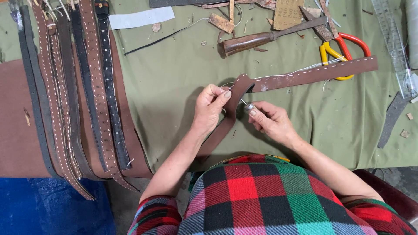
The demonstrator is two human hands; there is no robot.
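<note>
On the green cloth (174, 87), the left hand (211, 106) pinched the bent brown strap (278, 80); the right hand (270, 119) gripped an awl (249, 106) against it, scissors (344, 50) nearby.

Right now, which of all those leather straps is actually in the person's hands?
The brown strap bent across the green cloth; the other straps lie untouched at the left.

Plaid garment — red, green, black, bare forearms
</note>
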